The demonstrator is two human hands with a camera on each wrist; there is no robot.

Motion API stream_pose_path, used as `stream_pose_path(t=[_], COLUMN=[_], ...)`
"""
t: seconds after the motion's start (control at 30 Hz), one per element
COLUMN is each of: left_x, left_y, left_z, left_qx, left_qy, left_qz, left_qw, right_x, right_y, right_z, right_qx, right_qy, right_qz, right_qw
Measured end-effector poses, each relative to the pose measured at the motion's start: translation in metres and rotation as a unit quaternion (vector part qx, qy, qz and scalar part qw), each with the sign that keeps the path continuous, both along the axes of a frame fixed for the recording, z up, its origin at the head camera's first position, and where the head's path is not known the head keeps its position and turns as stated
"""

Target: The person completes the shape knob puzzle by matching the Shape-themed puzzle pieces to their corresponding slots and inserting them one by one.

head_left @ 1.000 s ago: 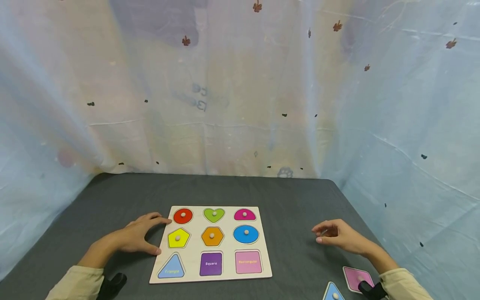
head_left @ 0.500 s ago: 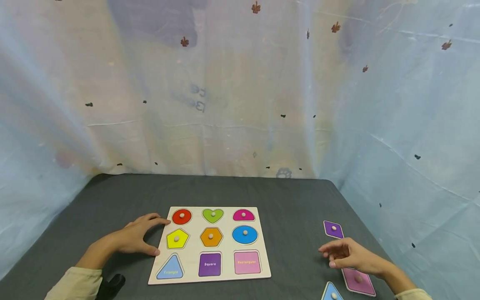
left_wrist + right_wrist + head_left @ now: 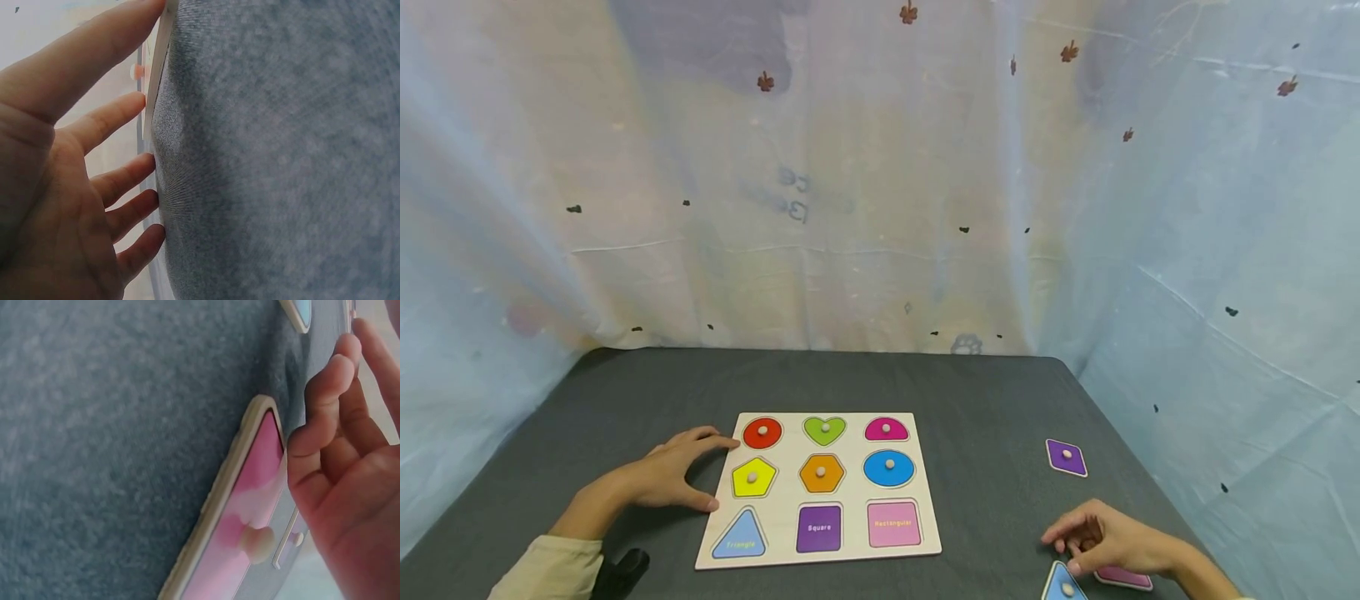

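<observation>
Puzzle board (image 3: 850,563) with three slots emptied – left hand (image 3: 666,477) spread flat beside it, right hand (image 3: 1108,546) loosely curled over pink piece (image 3: 1126,577), gripping nothing.

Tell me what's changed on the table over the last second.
The right hand let go of the purple square piece, which now lies on the grey table, and drew back toward the person, over the pink piece beside the blue triangle piece. The left hand and puzzle board stayed put.

Head view looks down over the whole table (image 3: 970,392); both wrist views skim its cloth close-up.
</observation>
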State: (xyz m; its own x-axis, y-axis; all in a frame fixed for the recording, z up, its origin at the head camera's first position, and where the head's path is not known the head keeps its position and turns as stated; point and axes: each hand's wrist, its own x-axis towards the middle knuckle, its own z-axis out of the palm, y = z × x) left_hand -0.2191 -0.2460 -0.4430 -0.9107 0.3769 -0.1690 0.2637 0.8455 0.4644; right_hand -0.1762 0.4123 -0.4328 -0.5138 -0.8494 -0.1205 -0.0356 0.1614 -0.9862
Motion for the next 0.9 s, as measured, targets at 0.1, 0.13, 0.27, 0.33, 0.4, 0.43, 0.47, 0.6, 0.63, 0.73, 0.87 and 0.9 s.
stream_pose_path(t=[0.1,0.13,0.27,0.33,0.4,0.43,0.47,0.6,0.63,0.73,0.87,0.9], left_x=[0.000,-0.001,-0.001,-0.001,-0.001,-0.001,-0.001,-0.001,-0.001,-0.001,-0.001,-0.001], left_y=[0.000,0.000,0.000,0.000,0.000,0.000,-0.001,0.000,0.000,0.000,0.000,0.000], left_z=[0.000,-0.001,-0.003,-0.004,-0.004,-0.003,-0.003,-0.002,-0.002,-0.003,-0.004,-0.004], left_qx=[0.001,0.001,0.003,0.002,0.002,0.001,0.000,-0.001,-0.001,-0.001,0.001,0.002], left_qy=[-0.001,-0.001,0.001,0.003,0.004,0.005,0.005,0.002,0.001,-0.001,-0.005,-0.004], left_qz=[0.002,0.001,0.004,0.003,0.003,0.002,0.003,0.005,0.006,0.007,0.009,0.009], left_qw=[1.0000,1.0000,1.0000,1.0000,1.0000,1.0000,1.0000,1.0000,1.0000,1.0000,0.9999,1.0000], right_x=[0.002,0.002,0.004,0.005,0.006,0.006,0.007,0.009,0.010,0.012,0.013,0.013], right_y=[-0.002,-0.003,-0.007,-0.009,-0.010,-0.011,-0.012,-0.015,-0.015,-0.016,-0.014,-0.013], right_z=[-0.002,-0.003,-0.006,-0.007,-0.008,-0.008,-0.008,-0.006,-0.006,-0.006,-0.007,-0.007], right_qx=[-0.012,-0.018,-0.037,-0.040,-0.037,-0.033,-0.029,-0.009,-0.004,0.007,0.017,0.015], right_qy=[-0.006,-0.001,0.002,0.012,0.022,0.035,0.045,0.073,0.087,0.130,0.144,0.147], right_qz=[0.011,0.018,0.032,0.035,0.034,0.035,0.037,0.030,0.029,0.026,0.022,0.024], right_qw=[1.000,1.000,0.999,0.998,0.998,0.998,0.998,0.997,0.996,0.991,0.989,0.989])
